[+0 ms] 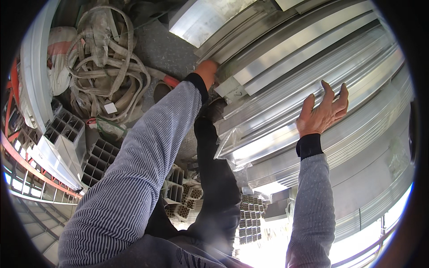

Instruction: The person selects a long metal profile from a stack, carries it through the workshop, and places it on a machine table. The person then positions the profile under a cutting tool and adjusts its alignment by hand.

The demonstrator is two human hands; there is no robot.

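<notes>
My left hand (206, 73) reaches forward to the near ends of a stack of long silver metal profiles (250, 49). Its back and wrist show, but the fingers are out of sight, so I cannot tell whether it grips a profile. Over the ribbed, shiny profiles (286, 109) to the right, my right hand (324, 111) hovers with fingers apart and slightly curled. Nothing is in it. Clear plastic film (230, 140) hangs crumpled at the ends of these profiles.
At the left lies a heap of beige lifting slings (111, 67) on the dark floor (163, 49). Bundled square tubes (100, 163) stand end-on nearby, with an orange rail (40, 172) at the far left. More end-on tubes (250, 219) are near my legs.
</notes>
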